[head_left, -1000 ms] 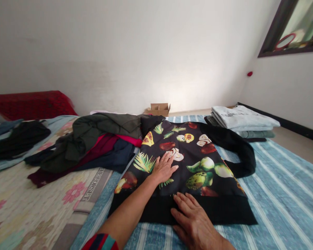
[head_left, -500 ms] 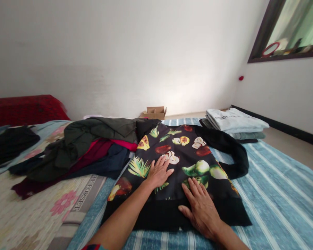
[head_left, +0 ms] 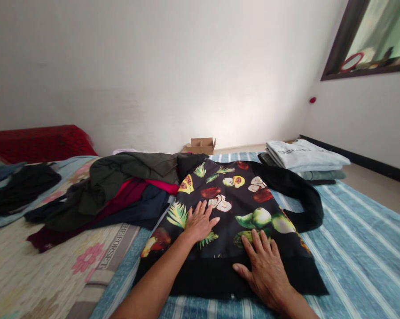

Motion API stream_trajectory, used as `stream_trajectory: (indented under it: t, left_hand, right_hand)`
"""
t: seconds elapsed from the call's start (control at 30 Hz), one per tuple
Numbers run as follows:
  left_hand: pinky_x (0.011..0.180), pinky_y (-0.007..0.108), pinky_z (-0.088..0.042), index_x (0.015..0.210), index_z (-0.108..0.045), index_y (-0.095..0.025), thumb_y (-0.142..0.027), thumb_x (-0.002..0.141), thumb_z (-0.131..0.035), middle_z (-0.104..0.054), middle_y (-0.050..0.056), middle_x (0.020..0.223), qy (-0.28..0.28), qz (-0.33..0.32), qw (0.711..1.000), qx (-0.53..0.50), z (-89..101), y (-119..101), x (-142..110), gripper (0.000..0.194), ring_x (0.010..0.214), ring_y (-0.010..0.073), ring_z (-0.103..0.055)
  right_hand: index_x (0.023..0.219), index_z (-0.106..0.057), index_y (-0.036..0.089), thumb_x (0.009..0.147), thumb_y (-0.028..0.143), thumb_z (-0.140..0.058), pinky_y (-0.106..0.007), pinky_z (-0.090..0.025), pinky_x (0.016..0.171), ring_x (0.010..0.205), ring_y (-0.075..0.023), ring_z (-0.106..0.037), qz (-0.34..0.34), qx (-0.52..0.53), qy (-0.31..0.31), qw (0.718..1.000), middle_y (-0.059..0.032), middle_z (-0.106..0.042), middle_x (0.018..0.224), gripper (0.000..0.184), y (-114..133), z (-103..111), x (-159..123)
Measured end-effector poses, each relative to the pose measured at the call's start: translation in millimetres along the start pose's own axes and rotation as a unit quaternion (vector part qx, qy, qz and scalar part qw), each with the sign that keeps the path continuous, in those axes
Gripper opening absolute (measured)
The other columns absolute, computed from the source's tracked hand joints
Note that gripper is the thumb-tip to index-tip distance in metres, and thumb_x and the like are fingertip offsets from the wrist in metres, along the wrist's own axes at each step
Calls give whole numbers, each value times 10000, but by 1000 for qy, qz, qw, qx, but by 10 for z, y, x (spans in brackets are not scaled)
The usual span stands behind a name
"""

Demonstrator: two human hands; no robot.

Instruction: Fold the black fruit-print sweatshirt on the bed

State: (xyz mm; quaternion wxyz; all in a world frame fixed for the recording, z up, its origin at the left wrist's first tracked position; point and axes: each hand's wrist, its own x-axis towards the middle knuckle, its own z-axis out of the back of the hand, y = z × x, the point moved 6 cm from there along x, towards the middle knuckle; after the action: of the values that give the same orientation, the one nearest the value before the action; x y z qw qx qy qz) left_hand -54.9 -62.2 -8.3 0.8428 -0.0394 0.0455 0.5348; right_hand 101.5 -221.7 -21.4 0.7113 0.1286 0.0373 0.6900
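Basically, my L hand [head_left: 200,223] was flat on the fruit-print sweatshirt [head_left: 225,241], palm down, fingers a bit apart, thumb out to the R, gripping nothing. My R hand [head_left: 266,268] was nearer me & further R, also palm down w/ fingers spread & nothing held; its fingertips were on the green fruit print, its thumb on the black hem [head_left: 206,279]. Sweatshirt was laid out right in front of me, hem twd me, neck end away, on the blue striped sheet [head_left: 359,248]. Its black sleeve [head_left: 313,199] on the R ran out & curved back twd the body of the garment.

Just L of the sweatshirt, approx. touching its far L shoulder, was a loose heap: dark green garment [head_left: 103,181] on top, maroon garment [head_left: 130,197] & navy garment [head_left: 138,212] under it. That heap was partly on the floral quilt [head_left: 56,270], w/ a black garment [head_left: 30,186] etc. further L.

Far R, beyond the sleeve, was a neat folded stack, w/ a pale grey garment [head_left: 306,155] w/ dark lettering on top. Past the sheet's far edge was an open cardboard box [head_left: 202,146] nr the white wall [head_left: 173,66]. Far L bkgd: a red cloth [head_left: 43,144]. Upper R: dark-framed window w/ a red-rimmed mirror [head_left: 352,62].
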Motion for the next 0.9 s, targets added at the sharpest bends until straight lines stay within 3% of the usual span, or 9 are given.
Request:
stream_trajectory:
  t: [0.4,0.5,0.63,0.77,0.9]
  left_hand:
    - [1099,535,-137,1455,-293,-210,-592,910,-261,-216,105,1538,-21,-5,1000,1,11,11,-3,666,1418,287,-141]
    - [1096,539,-139,1454,-292,-208,-595,910,-256,-221,108,1536,-20,-4,1000,6,8,8,6,669,1419,288,-136]
    - [1100,533,-134,1451,-301,-207,-598,910,-252,-221,105,1536,-22,-1,1000,7,13,15,6,669,1422,280,-125]
    - [1104,527,-133,1446,-314,-203,-576,914,-264,-220,100,1537,-20,0,1000,7,32,14,-11,652,1422,276,-127]
    - [1102,525,-144,1449,-309,-200,-571,915,-260,-205,98,1541,-12,3,1000,15,41,9,-17,652,1422,270,-131]
  right_hand:
    - [1337,-509,122,826,741,-294,-606,-224,1040,1326,-413,-316,-44,-40,-1,998,-219,-413,1413,831,-138,72,-50]
    - [1340,-504,122,852,705,-300,-557,-226,1061,1323,-393,-331,-33,-40,-17,999,-203,-431,1407,787,-74,217,112]
    - [1379,-445,117,893,643,-299,-492,-186,1092,1362,-349,-268,-2,-33,-21,999,-190,-386,1443,731,-51,371,565]
    - [1421,-370,105,892,638,-318,-500,-135,1090,1395,-345,-172,-44,-42,27,998,-207,-282,1492,753,-274,195,896]
    - [1441,-342,186,873,674,-303,-549,-130,1062,1396,-369,-140,-86,-30,43,995,-178,-226,1521,749,-456,-16,915]
